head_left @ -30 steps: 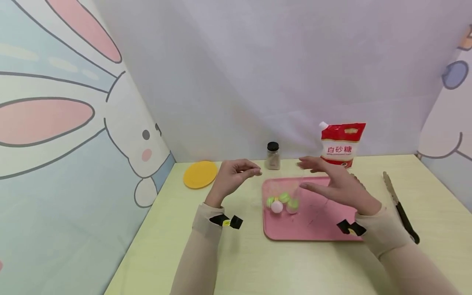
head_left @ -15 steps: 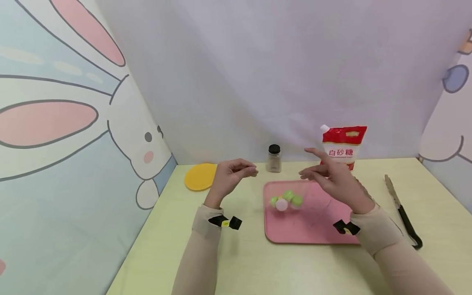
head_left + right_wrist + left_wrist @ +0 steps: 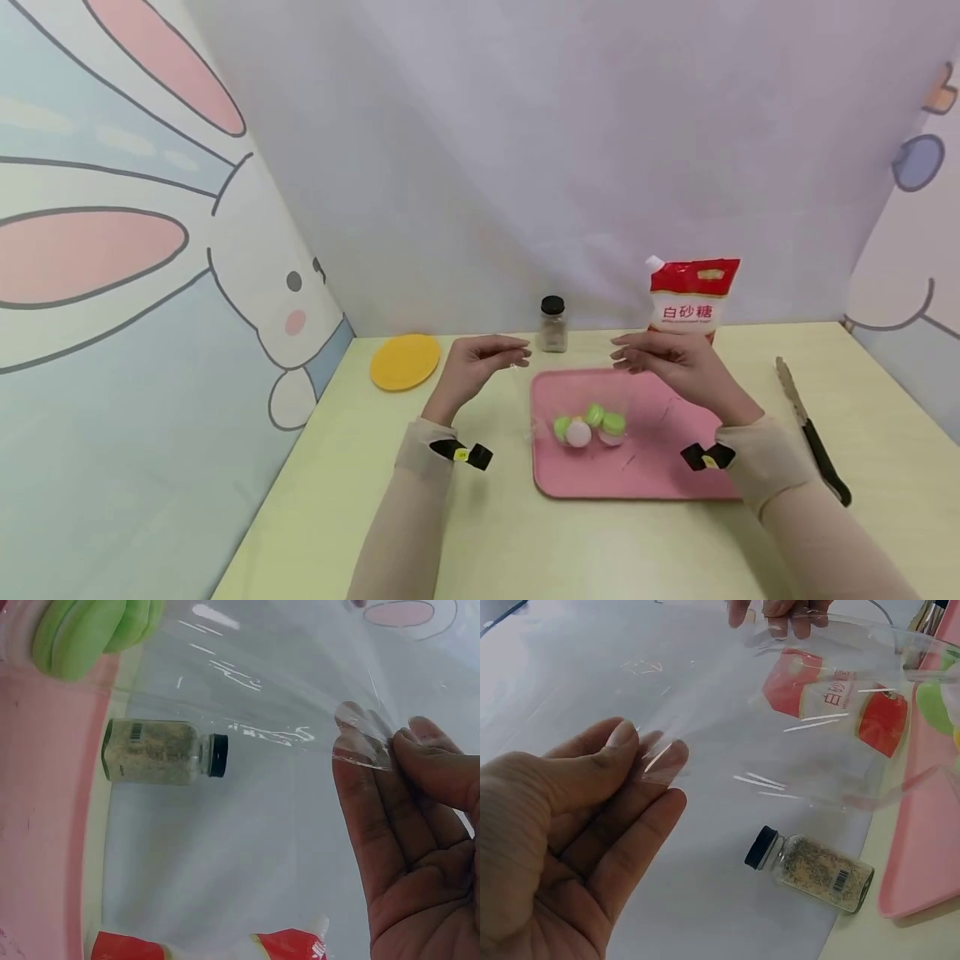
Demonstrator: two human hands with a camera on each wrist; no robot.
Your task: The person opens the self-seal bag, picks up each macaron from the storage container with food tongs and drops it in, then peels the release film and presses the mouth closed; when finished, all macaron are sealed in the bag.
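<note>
A clear plastic bag (image 3: 577,387) hangs stretched between my two hands above a pink tray (image 3: 660,471). Green and pink round sweets (image 3: 588,423) sit at the bag's bottom, low over the tray. My left hand (image 3: 510,354) pinches one top edge of the bag (image 3: 727,720) between thumb and fingers (image 3: 641,754). On the opposite side, my right hand (image 3: 630,357) pinches the other edge, and the film shows crumpled at its fingertips (image 3: 375,746). The green sweets (image 3: 90,630) show at the top left of the right wrist view.
A small spice jar (image 3: 553,323) with a black cap stands behind the tray, next to a red and white sugar pouch (image 3: 692,298). A yellow disc (image 3: 405,361) lies at the back left. A long serrated knife (image 3: 813,433) lies right of the tray. Walls close the back and left.
My right hand, open and spread over the tray before, has come down level with the left and now pinches the bag's edge. The sweets have shifted toward the tray's front.
</note>
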